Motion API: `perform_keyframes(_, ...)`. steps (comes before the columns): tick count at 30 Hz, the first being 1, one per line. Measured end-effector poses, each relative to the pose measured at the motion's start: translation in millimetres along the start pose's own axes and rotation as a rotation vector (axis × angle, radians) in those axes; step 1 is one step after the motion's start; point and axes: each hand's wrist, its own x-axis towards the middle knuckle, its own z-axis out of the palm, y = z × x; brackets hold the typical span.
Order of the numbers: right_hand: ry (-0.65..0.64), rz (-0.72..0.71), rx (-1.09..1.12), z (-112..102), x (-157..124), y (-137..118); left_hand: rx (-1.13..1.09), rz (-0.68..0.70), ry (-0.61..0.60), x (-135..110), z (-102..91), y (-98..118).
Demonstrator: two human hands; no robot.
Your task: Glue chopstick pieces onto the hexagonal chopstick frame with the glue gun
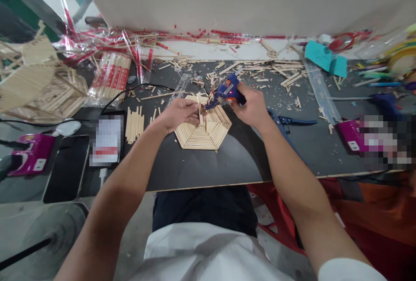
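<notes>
In the head view, a many-sided panel of pale wooden sticks (201,138) lies flat on the dark table. My left hand (182,113) reaches over its left part, with the fingers closed around slim upright wooden sticks (200,107) near the panel's middle. My right hand (252,104) grips a blue hot glue gun (227,89) above the panel's right rear side. The gun's nozzle points left and down, close to the upright sticks and my left fingertips. Whether it touches them is hidden. The fingers partly cover the panel's rear left.
Loose sticks (134,124), a lit phone (108,140) and a dark phone (66,168) lie to the left. Blue-handled cutters (286,121) rest right of my right hand. Stick offcuts (260,71) litter the back. Magenta power blocks (34,153) stand at both sides.
</notes>
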Motion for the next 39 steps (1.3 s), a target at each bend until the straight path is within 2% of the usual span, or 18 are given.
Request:
perform_keyframes(23,0.103,-0.014,-0.019,0.8,0.5,1.6,-0.038,-0.017,0.008,-2.1,3.9,3.1)
perform_keyframes(39,0.078,0.039,0.01,-0.8,0.8,2.1,-0.057,-0.009,0.006,-0.2,0.9,0.5)
